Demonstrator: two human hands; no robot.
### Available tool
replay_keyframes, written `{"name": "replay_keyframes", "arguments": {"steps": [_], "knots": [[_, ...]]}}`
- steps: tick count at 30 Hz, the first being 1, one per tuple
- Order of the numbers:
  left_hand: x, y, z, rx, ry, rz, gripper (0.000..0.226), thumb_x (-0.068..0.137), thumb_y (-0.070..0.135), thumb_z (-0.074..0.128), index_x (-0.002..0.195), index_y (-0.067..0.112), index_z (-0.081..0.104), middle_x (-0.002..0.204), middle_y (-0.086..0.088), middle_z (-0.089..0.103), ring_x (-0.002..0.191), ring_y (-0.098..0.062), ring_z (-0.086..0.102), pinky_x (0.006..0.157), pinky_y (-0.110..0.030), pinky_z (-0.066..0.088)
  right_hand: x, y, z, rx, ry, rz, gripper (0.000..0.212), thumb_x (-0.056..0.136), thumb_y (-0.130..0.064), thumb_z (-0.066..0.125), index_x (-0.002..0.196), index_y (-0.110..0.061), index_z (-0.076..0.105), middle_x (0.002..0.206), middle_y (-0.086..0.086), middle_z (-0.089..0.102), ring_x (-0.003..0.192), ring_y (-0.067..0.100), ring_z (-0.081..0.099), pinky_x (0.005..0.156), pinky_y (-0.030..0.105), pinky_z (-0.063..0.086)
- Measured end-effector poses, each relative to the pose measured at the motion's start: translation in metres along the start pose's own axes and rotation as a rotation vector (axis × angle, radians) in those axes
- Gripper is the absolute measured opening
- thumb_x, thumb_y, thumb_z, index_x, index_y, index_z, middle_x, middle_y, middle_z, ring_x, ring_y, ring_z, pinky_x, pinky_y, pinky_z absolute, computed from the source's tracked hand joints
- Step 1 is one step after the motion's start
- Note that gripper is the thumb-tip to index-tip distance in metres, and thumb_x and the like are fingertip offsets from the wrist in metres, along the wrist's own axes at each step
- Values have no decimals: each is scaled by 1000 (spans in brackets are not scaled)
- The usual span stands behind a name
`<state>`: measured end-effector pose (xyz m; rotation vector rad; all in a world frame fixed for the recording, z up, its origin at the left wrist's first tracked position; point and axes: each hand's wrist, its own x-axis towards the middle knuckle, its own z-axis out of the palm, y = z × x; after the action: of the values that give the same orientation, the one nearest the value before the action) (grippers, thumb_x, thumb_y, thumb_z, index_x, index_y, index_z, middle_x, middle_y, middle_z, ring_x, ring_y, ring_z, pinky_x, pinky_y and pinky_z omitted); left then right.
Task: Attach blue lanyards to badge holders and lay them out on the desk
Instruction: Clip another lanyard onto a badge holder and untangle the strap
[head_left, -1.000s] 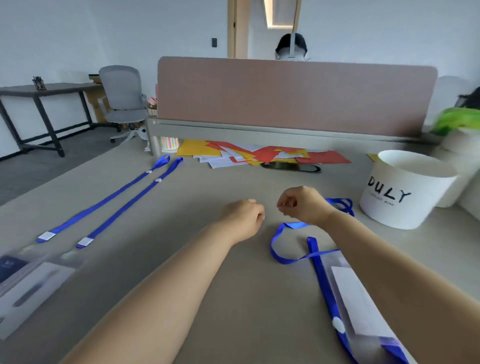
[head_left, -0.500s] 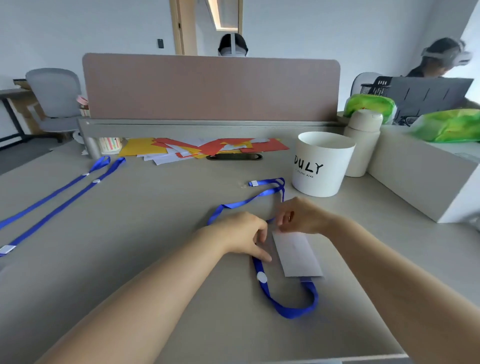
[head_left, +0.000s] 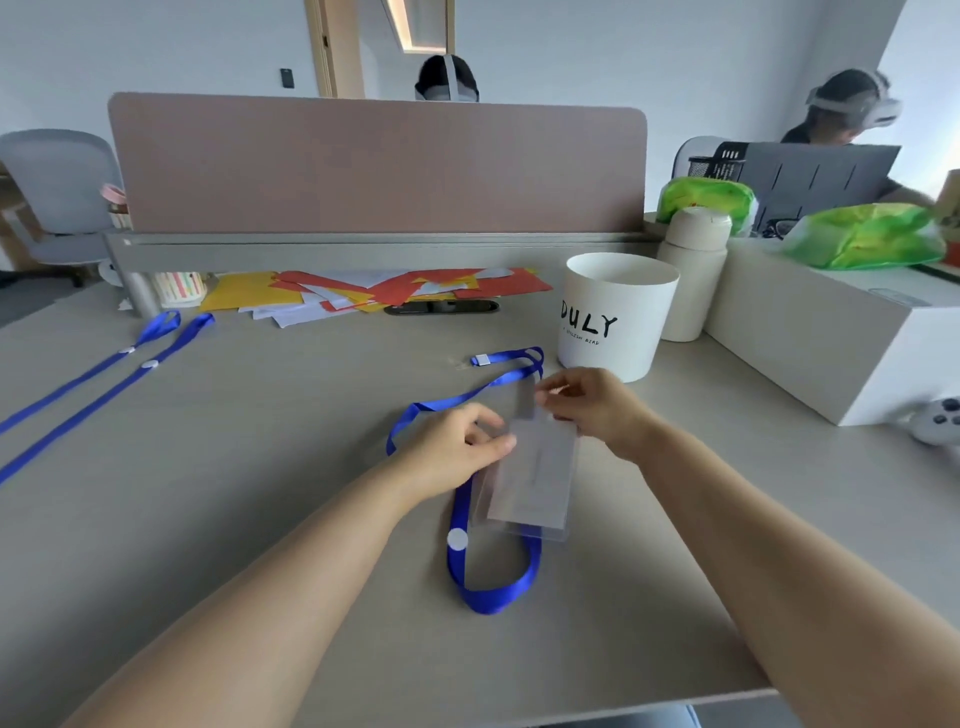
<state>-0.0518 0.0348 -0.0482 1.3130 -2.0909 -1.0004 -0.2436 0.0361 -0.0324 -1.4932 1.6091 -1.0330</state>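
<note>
A clear badge holder (head_left: 530, 473) with a white card inside is lifted a little off the desk (head_left: 260, 467) at the centre. My left hand (head_left: 457, 447) pinches its left edge. My right hand (head_left: 592, 405) grips its top end. A blue lanyard (head_left: 488, 592) lies looped on the desk beneath the holder, its strap running up to a white clip end (head_left: 482, 359) near the bucket. Two more blue lanyards (head_left: 93, 374) lie stretched out side by side at the far left.
A white bucket marked DULY (head_left: 613, 317) stands just beyond my right hand, a cream bottle (head_left: 693, 280) behind it. Coloured papers (head_left: 374, 291) lie under the pink divider (head_left: 374, 166). A white box (head_left: 831, 332) and a game controller (head_left: 937, 421) are at right. Two people sit beyond.
The badge holder has risen off the desk between both hands. My right hand moved up to its top end. The view has swung rightwards over the second.
</note>
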Motion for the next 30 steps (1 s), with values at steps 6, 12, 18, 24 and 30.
{"name": "replay_keyframes", "arguments": {"steps": [6, 12, 18, 24, 30], "knots": [[5, 2, -19, -223, 158, 2, 22, 88, 14, 58, 106, 25, 52, 96, -1, 67, 91, -21, 62, 82, -36, 49, 15, -13, 8, 292, -125, -56, 15, 91, -20, 55, 93, -13, 68, 88, 13, 59, 80, 25, 51, 80, 38, 50], [6, -7, -54, -323, 200, -30, 23, 94, 13, 50, 111, 22, 61, 105, 1, 63, 87, -7, 57, 72, -18, 41, 26, -22, 28, 565, -394, -54, 28, 96, -26, 40, 81, -17, 61, 78, -7, 69, 68, 8, 63, 60, 18, 49], [5, -27, -78, -165, 244, -118, 20, 91, 23, 52, 87, 41, 59, 97, 1, 65, 90, -15, 59, 75, -29, 44, 42, -30, 46, 660, -511, -27, 10, 79, -9, 52, 87, -11, 56, 70, 5, 58, 59, 16, 57, 61, 25, 52], [2, -41, -93, -352, 222, -256, 15, 89, 15, 56, 87, 23, 70, 87, 2, 65, 63, -7, 53, 49, -10, 41, 50, -34, 63, 244, -373, -141, 23, 87, 7, 52, 97, -10, 64, 64, -1, 46, 38, 2, 31, 38, 12, 25], [-3, -38, -99, -1047, 141, -537, 48, 75, 58, 59, 82, 11, 57, 55, 0, 52, 40, -8, 49, 32, -11, 28, 48, -30, 71, 182, -135, -261, 19, 86, -6, 61, 102, 2, 67, 53, -20, 61, 45, -10, 52, 46, 4, 38]]}}
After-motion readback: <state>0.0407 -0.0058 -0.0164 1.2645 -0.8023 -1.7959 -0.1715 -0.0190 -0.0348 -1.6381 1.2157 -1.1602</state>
